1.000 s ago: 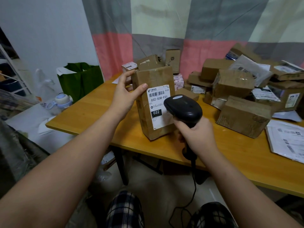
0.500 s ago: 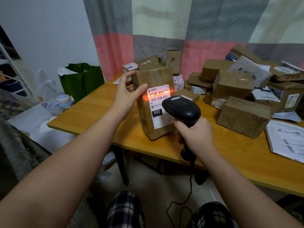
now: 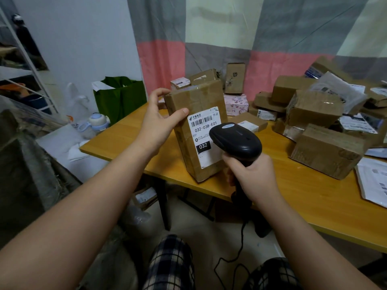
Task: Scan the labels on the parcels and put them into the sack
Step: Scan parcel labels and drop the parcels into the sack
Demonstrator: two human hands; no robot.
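Your left hand (image 3: 156, 124) grips the box (image 3: 201, 97) standing at the table's (image 3: 303, 191) near edge, thumb pressed beside the label (image 3: 206, 135), fingers curled over the far top corner. Your right hand (image 3: 253, 178) is wrapped round the scanner (image 3: 235, 141), just right of the label. The red beam that crossed the label earlier is off.
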